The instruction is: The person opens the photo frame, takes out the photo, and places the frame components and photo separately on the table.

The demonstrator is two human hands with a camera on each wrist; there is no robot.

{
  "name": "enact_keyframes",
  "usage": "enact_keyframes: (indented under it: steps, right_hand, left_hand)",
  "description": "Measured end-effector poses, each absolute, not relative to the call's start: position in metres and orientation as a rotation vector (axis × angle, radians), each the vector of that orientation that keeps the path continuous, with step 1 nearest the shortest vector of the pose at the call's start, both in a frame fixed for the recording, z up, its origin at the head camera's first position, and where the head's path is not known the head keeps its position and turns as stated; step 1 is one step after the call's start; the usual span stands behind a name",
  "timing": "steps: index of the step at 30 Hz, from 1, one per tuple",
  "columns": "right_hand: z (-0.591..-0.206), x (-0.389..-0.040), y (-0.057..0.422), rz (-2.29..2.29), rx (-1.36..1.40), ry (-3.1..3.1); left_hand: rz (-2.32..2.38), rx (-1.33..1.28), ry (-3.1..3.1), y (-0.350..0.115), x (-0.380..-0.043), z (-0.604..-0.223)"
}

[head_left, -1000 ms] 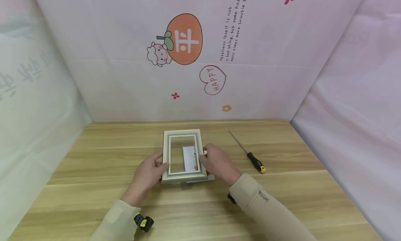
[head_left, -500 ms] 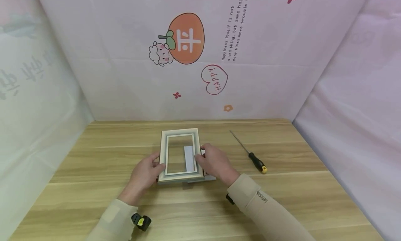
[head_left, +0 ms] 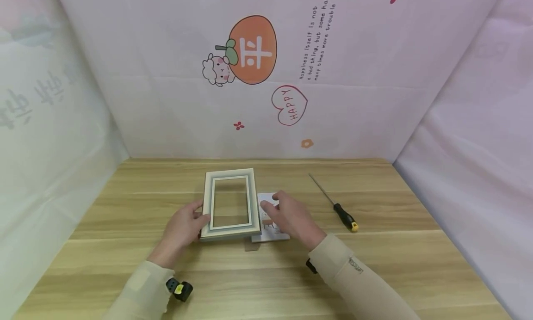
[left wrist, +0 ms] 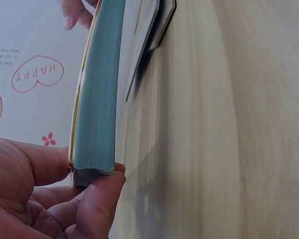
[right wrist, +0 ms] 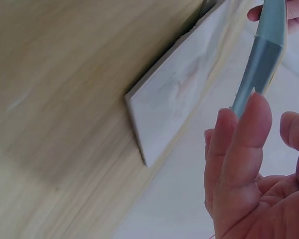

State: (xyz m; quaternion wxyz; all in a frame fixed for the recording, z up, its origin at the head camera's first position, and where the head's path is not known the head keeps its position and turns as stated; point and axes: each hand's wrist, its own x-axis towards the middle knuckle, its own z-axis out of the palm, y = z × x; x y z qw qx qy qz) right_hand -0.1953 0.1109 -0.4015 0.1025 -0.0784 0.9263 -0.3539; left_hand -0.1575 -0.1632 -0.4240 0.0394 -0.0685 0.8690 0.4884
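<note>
An empty picture frame, cream and grey-blue with an open middle, is held raised over the table. My left hand pinches its left side, thumb on the front and fingers behind; the left wrist view shows the frame's teal side edge between them. Apart from the frame's right side, my right hand has its fingers loosely spread and holds nothing. Below that hand lies a thin white panel with a small drawing on it, partly covered by the hand and the frame in the head view.
A screwdriver with a black and yellow handle lies to the right on the wooden table. A small brown piece sticks out from under the panel. White printed cloth stands behind and at both sides.
The frame has shifted left with my left hand. My right hand has let go of the frame's right side and stays over the panel, which now shows more.
</note>
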Motion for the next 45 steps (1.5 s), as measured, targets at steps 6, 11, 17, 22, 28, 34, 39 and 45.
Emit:
enact_keyframes:
  steps: [6,11,17,22,28,34,39,45]
  right_hand:
    - [-0.406,-0.196,0.120,-1.005,-0.228,2.772]
    - [-0.409,-0.196,0.125,-0.969,-0.248,2.811]
    - [-0.410,-0.196,0.128,-0.924,-0.292,2.867]
    - [-0.413,-0.196,0.131,-0.922,-0.302,2.873]
    - [-0.415,-0.194,0.135,-0.901,-0.295,2.878]
    - [-0.416,-0.193,0.137,-0.906,-0.260,2.864]
    - [-0.417,-0.191,0.139,-0.926,-0.252,2.845]
    - [-0.419,-0.190,0.141,-0.939,-0.253,2.840]
  left_hand:
    - [1.454,-0.223,2.665,-0.179,-0.159,-0.424]
    - [1.421,-0.235,2.679,-0.190,-0.160,-0.424]
    - [1.431,-0.280,2.640,-0.199,-0.162,-0.427]
    - [1.440,-0.300,2.609,-0.204,-0.164,-0.427]
    - [1.456,-0.295,2.598,-0.208,-0.163,-0.425]
    - [1.436,-0.293,2.610,-0.213,-0.168,-0.425]
    - [1.382,-0.284,2.639,-0.216,-0.171,-0.424]
    - [1.339,-0.274,2.662,-0.219,-0.175,-0.424]
